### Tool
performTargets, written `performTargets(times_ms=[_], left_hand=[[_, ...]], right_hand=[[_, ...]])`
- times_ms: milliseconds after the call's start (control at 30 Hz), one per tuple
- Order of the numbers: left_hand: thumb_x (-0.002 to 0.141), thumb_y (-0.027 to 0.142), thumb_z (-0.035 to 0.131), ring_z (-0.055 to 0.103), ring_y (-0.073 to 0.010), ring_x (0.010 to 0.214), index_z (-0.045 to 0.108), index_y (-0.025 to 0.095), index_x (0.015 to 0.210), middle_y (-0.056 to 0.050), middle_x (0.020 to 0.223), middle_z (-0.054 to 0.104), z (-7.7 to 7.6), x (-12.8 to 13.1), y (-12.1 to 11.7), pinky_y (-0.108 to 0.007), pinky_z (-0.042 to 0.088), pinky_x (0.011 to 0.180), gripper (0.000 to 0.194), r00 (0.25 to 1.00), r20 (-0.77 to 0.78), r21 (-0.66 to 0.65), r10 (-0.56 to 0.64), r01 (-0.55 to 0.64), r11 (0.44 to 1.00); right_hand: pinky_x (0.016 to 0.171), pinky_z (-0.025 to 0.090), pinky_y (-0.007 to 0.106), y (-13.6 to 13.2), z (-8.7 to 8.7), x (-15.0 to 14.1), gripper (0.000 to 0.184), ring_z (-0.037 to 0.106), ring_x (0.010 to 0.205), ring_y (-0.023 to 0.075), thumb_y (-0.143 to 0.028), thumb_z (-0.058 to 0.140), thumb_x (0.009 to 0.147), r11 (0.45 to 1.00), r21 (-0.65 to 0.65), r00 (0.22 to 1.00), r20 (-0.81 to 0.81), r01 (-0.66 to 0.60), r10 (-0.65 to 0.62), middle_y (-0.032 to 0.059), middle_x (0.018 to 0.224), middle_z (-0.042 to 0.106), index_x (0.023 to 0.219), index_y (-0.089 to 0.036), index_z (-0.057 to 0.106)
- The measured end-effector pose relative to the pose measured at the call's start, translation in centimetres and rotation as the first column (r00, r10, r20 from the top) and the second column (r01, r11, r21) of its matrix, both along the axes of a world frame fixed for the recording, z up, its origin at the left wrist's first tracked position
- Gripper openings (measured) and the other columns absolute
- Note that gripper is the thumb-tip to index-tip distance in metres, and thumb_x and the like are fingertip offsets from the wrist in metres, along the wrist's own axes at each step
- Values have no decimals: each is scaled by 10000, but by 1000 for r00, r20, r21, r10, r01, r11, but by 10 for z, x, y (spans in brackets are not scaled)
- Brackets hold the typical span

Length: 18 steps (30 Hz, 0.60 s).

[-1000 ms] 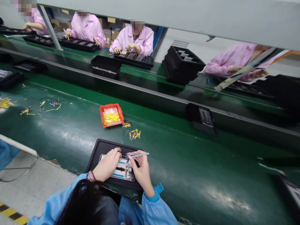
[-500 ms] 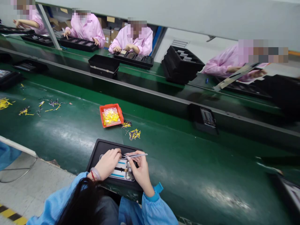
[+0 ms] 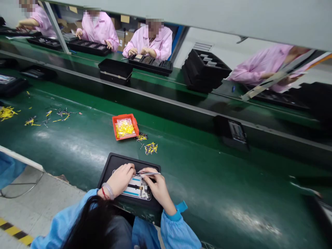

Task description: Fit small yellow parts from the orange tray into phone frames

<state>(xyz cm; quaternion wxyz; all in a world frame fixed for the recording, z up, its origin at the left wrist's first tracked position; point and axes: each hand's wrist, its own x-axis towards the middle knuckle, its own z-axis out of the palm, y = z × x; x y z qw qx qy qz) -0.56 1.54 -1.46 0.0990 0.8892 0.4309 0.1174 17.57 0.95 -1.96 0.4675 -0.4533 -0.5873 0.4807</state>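
Note:
In front of me an opened tablet-like device (image 3: 136,193) lies in a black tray (image 3: 114,162). Its inside shows a white panel with blue strips, a black band and a circuit board at the right end. My right hand (image 3: 159,188) is closed around silver tweezers (image 3: 153,173), whose tip points left at the device's upper edge. Beside that tip, the fingers of my left hand (image 3: 121,180) are bent and pressed together over the device. Whatever they pinch is too small or hidden.
An orange bin (image 3: 119,137) holds a bag of yellow pieces. Small piles of yellow-and-black strips (image 3: 151,148) lie beside it, with more scattered at left. Across a raised divider (image 3: 166,98), people in pink sit at black trays. Another device in a black tray (image 3: 234,133) lies at right.
The tweezers have tilted flatter and sit lower in my right hand, which has shifted slightly right. My left hand stays over the device. The whole view has shifted slightly.

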Motion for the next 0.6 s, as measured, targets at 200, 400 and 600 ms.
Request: performTargets(times_ms=[200,400,600], left_hand=[[909,103,462,575,-171,739,565,170,884,-43,887,601,0,-6,3,-278,480,696,126,997,70,62,-13,9,998],[905,146,493,604,-144,762,581,190,813,-6,835,627,2,-9,4,-236,479,695,134,963,257,-25,82,-78,997],[941,128,411,607,-117,732,619,204,881,-6,862,645,-2,-19,1,-206,479,669,229,988,138,88,-64,52,995]], right_hand=[[680,570,312,1,0,0,139,690,775,224,-348,653,838,1000,-2,1000,12,20,-20,47,814,728,796,-230,713],[664,588,322,0,0,-3,153,700,755,226,-372,672,823,998,-6,998,-22,59,-59,59,815,725,795,-224,698],[657,602,330,0,-1,-3,189,706,746,230,-400,680,816,996,-18,996,-39,83,-83,66,808,719,793,-212,687]])
